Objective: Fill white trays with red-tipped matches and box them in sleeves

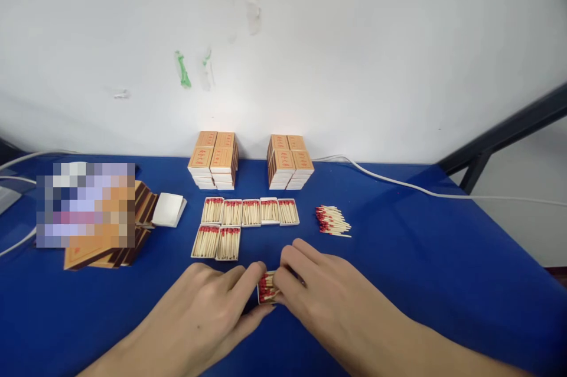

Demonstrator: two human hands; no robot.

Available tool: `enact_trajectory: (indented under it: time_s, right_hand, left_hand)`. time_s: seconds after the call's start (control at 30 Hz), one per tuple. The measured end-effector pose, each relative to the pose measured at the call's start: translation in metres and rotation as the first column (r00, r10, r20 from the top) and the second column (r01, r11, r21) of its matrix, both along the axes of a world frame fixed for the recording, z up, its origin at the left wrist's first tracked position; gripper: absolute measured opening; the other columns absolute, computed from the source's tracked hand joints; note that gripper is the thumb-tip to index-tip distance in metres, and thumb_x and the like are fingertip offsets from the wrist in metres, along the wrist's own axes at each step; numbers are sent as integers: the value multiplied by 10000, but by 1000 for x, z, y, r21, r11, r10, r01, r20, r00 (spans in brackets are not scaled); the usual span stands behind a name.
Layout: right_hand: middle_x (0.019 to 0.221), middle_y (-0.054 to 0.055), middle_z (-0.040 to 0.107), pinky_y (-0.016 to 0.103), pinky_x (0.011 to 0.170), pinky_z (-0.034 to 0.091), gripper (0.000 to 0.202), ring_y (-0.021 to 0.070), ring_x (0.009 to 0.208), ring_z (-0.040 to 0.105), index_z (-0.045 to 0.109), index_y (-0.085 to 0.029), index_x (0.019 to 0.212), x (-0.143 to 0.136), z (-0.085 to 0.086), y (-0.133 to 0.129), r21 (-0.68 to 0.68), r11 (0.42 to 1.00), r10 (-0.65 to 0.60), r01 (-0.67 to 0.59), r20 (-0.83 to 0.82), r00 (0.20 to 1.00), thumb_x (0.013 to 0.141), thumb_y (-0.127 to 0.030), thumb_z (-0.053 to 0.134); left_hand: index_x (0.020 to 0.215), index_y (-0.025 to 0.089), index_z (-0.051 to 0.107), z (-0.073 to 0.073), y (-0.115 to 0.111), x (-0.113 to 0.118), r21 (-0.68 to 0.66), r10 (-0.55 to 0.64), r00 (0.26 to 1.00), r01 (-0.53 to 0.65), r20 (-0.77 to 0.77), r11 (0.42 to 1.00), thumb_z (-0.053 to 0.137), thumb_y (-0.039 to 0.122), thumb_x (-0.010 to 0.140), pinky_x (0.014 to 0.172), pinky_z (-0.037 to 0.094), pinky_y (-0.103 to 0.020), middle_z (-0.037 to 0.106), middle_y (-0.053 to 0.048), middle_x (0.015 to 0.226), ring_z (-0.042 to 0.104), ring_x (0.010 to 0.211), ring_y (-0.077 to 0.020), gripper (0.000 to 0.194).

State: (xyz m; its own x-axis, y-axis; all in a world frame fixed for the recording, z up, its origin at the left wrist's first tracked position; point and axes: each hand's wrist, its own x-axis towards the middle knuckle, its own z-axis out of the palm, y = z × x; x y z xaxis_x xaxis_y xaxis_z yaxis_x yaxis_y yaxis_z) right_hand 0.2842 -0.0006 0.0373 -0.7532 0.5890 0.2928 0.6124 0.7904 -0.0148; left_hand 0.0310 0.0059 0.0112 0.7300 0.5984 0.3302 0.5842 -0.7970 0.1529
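Between my two hands, near the front of the table, is a small white matchbox tray filled with red-tipped matches. My left hand grips the tray's left part, index finger along the far side and thumb along the near side. From the right, my right hand has its bent fingers closed over the tray's other end, at the match sticks, and covers that end. Beyond my hands, several open trays full of matches sit in two rows, heads pointing away from me. To their right lies a loose heap of matches.
Two block-shaped stacks of orange matchboxes, a left stack and a right stack, stand by the wall. At left are piled matchbox sleeves, an upturned white tray and a blurred-out patch. A white cable crosses the back right.
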Motion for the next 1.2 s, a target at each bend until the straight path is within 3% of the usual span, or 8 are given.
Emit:
enact_trajectory:
  time_s: [0.1,0.2,0.4,0.87,1.1,1.2]
  right_hand:
    - [930,11,701,408,584,463,297,234,849,633,719,-200,931,-1,-3,0,-88,996,13,-13,-8,1000,873,-117,998]
    - [972,9,723,380,625,533,256,214,869,674,732,-196,983,3,-1,1,-209,978,-42,22,-95,995,982,-183,988]
    - [1079,26,741,291,736,625,90,178,931,744,768,-200,1077,18,12,-3,-467,883,-173,49,-226,959,1121,-170,841]
    - [1047,33,740,330,776,594,149,205,950,707,766,-207,1130,20,-10,-10,-473,881,-198,13,-343,918,1231,-231,660]
    - [1173,14,753,306,886,622,52,171,1005,749,779,-265,1217,30,-4,-13,-701,713,-306,-11,-326,895,1197,-311,762]
    - [1177,-3,769,291,911,617,132,166,1016,759,784,-290,1258,34,0,-12,-745,667,-328,-11,-307,893,1152,-343,841]
  left_hand:
    - [1309,228,563,2,1,0,-2,2,1000,-2,-5,1000,335,405,1319,441,474,-436,813,38,858,780,532,-225,289]
    - [1289,239,557,4,2,1,-5,3,1000,-3,-14,1000,323,425,1322,432,456,-441,795,51,830,778,525,-224,301]
    - [1301,239,562,3,0,0,-9,11,999,-12,-33,1000,308,446,1324,431,447,-449,772,58,799,777,526,-230,329]
    - [1348,221,562,0,0,-2,22,13,999,-12,-29,1000,294,458,1325,439,438,-446,836,21,880,790,544,-234,358]
    - [1324,234,556,3,-2,-1,-16,27,999,-28,-39,999,311,448,1322,458,454,-433,783,47,800,791,557,-236,325]
    - [1291,246,557,2,-3,-1,-49,27,999,-29,-40,998,353,435,1316,453,452,-431,754,66,777,766,532,-227,278]
